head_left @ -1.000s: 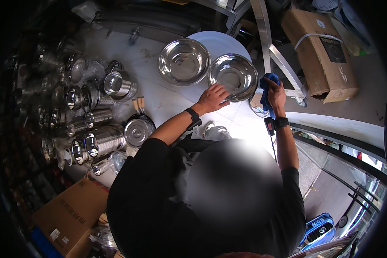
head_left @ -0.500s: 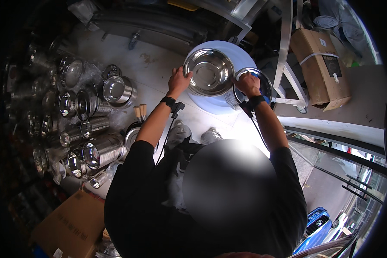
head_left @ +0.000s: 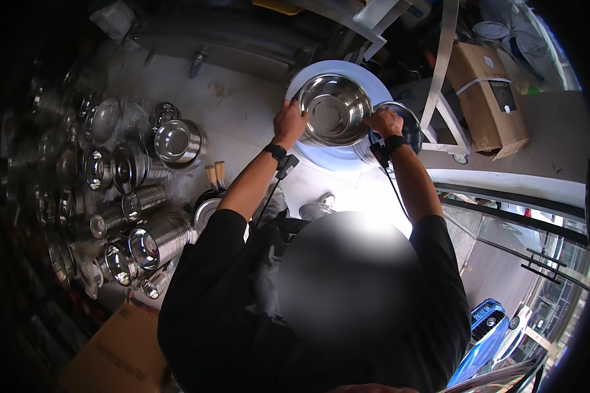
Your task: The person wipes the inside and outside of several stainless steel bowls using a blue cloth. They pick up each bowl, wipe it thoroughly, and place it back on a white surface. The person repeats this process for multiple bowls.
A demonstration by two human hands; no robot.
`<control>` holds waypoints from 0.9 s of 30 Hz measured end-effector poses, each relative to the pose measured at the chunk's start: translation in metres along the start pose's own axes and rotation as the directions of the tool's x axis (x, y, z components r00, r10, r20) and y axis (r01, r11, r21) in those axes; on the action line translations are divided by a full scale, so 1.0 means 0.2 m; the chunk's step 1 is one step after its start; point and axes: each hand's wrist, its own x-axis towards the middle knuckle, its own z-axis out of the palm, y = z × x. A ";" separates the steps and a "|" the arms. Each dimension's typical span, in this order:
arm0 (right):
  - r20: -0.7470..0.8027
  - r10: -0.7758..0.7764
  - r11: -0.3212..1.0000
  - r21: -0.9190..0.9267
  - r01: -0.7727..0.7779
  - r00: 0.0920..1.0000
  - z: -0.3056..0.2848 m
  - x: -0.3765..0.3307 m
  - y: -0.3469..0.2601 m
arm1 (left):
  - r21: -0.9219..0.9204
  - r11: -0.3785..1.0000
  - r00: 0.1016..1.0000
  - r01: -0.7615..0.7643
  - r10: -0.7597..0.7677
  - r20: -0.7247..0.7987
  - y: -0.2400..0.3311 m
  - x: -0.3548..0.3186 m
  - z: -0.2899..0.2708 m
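Observation:
A shiny stainless steel bowl (head_left: 335, 111) is on or just above a round pale-blue top (head_left: 321, 67); I cannot tell whether it rests there. My left hand (head_left: 290, 123) grips its left side, fingers curled at the rim. At the opposite rim, my right hand (head_left: 385, 122) is closed on the same bowl. That hand also covers part of a second metal bowl (head_left: 410, 124) standing to the right, with a ribbed stack of metal rims below it. Some fingertips of both hands are hidden.
Many steel pots and bowls, including a stacked group (head_left: 180, 144), crowd the floor at left. A metal frame leg (head_left: 441, 72) and a strapped cardboard box (head_left: 488, 98) stand at right. Another carton (head_left: 118, 350) lies lower left.
The bowl has shifted slightly right, and my left hand has moved right with it. My right hand has moved slightly right and up. My feet have shifted.

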 end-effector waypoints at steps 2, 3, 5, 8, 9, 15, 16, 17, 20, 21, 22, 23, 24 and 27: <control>-0.059 0.016 1.000 0.019 -0.014 0.998 -0.06 -0.06 -0.02 | -0.022 1.000 1.000 -0.014 0.014 -0.023 0.02 0.00 -0.04; -0.090 0.028 0.999 0.036 -0.024 0.996 -0.10 -0.09 -0.01 | -0.036 0.999 0.998 -0.023 0.021 -0.053 0.03 0.00 -0.06; -0.184 0.037 0.997 0.068 -0.025 0.982 -0.10 -0.11 0.04 | -0.078 0.996 0.995 -0.052 0.046 -0.084 0.08 0.00 -0.11; -0.156 0.048 0.953 0.301 0.001 0.987 -0.21 -0.26 0.12 | -0.226 0.964 0.980 -0.140 0.103 -0.170 0.12 -0.04 -0.21; -0.163 0.083 0.933 0.360 -0.019 0.983 -0.20 -0.28 0.16 | -0.313 0.927 0.962 -0.207 0.134 -0.237 0.14 -0.07 -0.24; -0.270 0.113 0.757 0.647 0.093 0.956 -0.13 -0.54 0.27 | -0.871 0.479 0.994 -0.107 0.080 -0.078 0.20 -0.26 -0.23; -0.253 0.113 0.710 0.697 0.100 0.961 -0.12 -0.59 0.28 | -0.950 0.307 0.997 0.058 0.035 0.072 0.21 -0.32 -0.21; -0.255 0.077 0.712 0.691 0.126 0.964 -0.13 -0.66 0.28 | -0.968 0.118 0.974 0.222 0.019 0.225 0.22 -0.38 -0.19; -0.241 0.111 0.708 0.700 0.094 0.964 0.02 -0.77 0.34 | -0.848 -0.015 0.847 0.529 0.068 0.527 0.27 -0.59 -0.20; -0.310 0.068 0.713 0.680 0.171 0.948 0.07 -0.80 0.39 | -0.826 0.036 0.823 0.562 0.078 0.563 0.26 -0.65 -0.19; -0.307 0.045 0.708 0.681 0.187 0.951 0.10 -0.85 0.41 | -0.797 0.088 0.793 0.598 0.076 0.604 0.24 -0.72 -0.17; -0.304 0.022 0.703 0.682 0.202 0.952 0.12 -0.91 0.44 | -0.792 0.131 0.794 0.597 0.049 0.606 0.24 -0.80 -0.14; -0.301 -0.001 0.697 0.684 0.217 0.954 0.15 -0.94 0.46 | -0.769 0.146 0.767 0.622 0.082 0.636 0.23 -0.85 -0.13; -0.273 -0.015 0.667 0.714 0.213 0.962 0.32 -1.01 0.56 | -0.728 0.141 0.735 0.671 -0.004 0.678 0.29 -1.04 -0.11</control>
